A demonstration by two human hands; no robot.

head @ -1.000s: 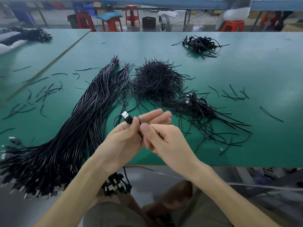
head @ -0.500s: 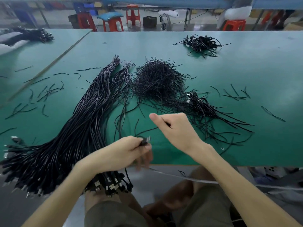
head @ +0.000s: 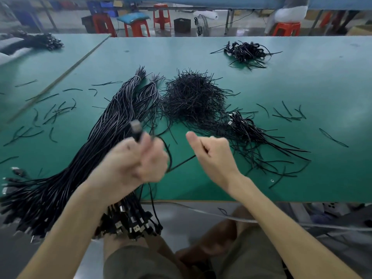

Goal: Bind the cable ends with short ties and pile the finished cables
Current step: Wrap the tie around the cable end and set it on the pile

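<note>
My left hand, blurred by motion, grips a black cable just below its USB plug, which sticks up above the fist. The cable runs across to my right hand, whose curled fingers hold its other stretch, thumb raised. A long bundle of black USB cables lies diagonally on the left, plugs hanging over the table's front edge. A heap of short black ties sits in the middle. A small pile of tied cables lies to the right of my right hand.
The green table carries loose ties scattered left and right. Another cable pile lies far back right. Red stools stand beyond the table. A second table adjoins on the left.
My hands separated after working together on the plug end. The left hand dropped toward the table edge, then swung back up with the plug. The right hand stays out to the right holding the cable.
</note>
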